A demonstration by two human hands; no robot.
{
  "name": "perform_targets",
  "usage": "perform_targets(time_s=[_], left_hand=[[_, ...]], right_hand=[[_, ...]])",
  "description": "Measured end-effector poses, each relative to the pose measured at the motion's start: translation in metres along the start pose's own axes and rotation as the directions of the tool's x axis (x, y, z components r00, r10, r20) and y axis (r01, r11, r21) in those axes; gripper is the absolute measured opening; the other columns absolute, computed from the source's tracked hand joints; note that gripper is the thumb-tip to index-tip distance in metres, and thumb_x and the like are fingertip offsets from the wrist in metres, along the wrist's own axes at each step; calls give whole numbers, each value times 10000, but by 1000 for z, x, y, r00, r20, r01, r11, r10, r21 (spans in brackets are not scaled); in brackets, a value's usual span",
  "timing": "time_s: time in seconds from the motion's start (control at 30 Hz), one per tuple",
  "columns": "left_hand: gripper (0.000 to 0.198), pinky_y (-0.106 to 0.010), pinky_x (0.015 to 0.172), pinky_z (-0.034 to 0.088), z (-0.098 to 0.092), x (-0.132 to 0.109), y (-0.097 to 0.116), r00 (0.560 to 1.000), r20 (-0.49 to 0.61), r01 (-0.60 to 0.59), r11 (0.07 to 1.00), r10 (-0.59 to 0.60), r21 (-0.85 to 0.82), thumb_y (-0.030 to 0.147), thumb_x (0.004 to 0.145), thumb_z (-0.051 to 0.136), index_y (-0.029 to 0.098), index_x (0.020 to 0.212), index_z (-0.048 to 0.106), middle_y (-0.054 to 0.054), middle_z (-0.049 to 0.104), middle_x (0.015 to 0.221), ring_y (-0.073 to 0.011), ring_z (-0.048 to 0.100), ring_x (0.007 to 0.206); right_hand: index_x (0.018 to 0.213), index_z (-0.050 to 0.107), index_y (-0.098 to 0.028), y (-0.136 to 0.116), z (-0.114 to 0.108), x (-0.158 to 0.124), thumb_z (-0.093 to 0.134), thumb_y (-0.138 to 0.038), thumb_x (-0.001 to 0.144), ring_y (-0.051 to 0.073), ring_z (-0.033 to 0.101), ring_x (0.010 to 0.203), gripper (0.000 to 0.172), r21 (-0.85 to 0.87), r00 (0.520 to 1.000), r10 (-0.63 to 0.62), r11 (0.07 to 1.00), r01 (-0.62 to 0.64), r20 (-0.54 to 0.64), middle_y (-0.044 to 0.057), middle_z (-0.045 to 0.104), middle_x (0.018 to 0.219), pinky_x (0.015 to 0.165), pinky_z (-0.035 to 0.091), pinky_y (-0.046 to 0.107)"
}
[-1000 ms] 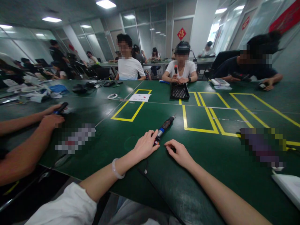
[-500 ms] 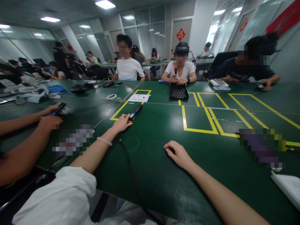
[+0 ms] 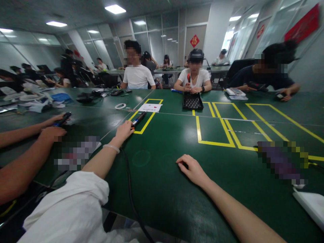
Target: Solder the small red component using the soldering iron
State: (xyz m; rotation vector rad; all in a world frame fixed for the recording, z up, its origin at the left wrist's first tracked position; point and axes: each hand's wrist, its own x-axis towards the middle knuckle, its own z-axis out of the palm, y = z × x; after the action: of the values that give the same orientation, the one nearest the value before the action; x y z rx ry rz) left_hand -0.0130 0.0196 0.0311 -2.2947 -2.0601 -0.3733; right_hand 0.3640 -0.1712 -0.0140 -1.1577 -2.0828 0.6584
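Observation:
My left hand (image 3: 124, 130) is stretched forward and left across the green table (image 3: 162, 189), closed round the rear end of a black corded electric screwdriver (image 3: 138, 119). The tool lies flat with its tip inside a yellow taped rectangle (image 3: 145, 112), pointing toward a white paper label (image 3: 150, 107). Its black cable (image 3: 129, 182) trails back to the table's near edge. My right hand (image 3: 191, 168) rests on the table closer to me, fingers curled in a pinch over something small and dark that I cannot make out.
A black screw tray (image 3: 192, 100) stands before a person seated opposite. More yellow taped boxes (image 3: 215, 131) lie right of centre. Another person's forearms (image 3: 27, 148) hold a dark tool at left. A white tape roll (image 3: 120, 106) sits beyond; a white object (image 3: 310, 202) at right.
My left hand has carried the screwdriver from in front of me forward and left into the yellow rectangle. My right hand has stayed in place.

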Motion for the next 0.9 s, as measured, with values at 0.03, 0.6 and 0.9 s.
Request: perform_targets(time_s=[0.03, 0.6, 0.9], left_hand=[[271, -319, 881, 387, -1, -2, 3, 1000, -13, 18, 1000, -18, -4, 258, 884, 580, 65, 1060, 511, -75, 499, 1102, -159, 450, 936], [426, -237, 644, 428, -9, -99, 188, 769, 262, 18, 389, 584, -921, 414, 908, 503, 161, 1247, 551, -15, 579, 808, -103, 530, 680], [411, -248, 687, 429, 1, -120, 200, 698, 285, 30, 371, 656, -928, 421, 919, 501, 140, 1219, 509, -11, 572, 772, -126, 548, 718]], right_hand=[[907, 619, -206, 0, 0, 0, 524, -133, 879, 195, 572, 828, 123, -3, 1000, -2, 1000, 2, 0, 40, 625, 858, 765, 452, 334], [1011, 524, -208, 2, 3, 0, 564, -283, 877, 139, 559, 689, 159, 400, 989, 137, 910, -104, -53, -8, 583, 778, 653, 450, 257], [920, 547, -200, 1, 4, 0, 585, -286, 871, 144, 582, 716, 106, 408, 992, 110, 910, -76, -60, 11, 627, 805, 670, 461, 265]])
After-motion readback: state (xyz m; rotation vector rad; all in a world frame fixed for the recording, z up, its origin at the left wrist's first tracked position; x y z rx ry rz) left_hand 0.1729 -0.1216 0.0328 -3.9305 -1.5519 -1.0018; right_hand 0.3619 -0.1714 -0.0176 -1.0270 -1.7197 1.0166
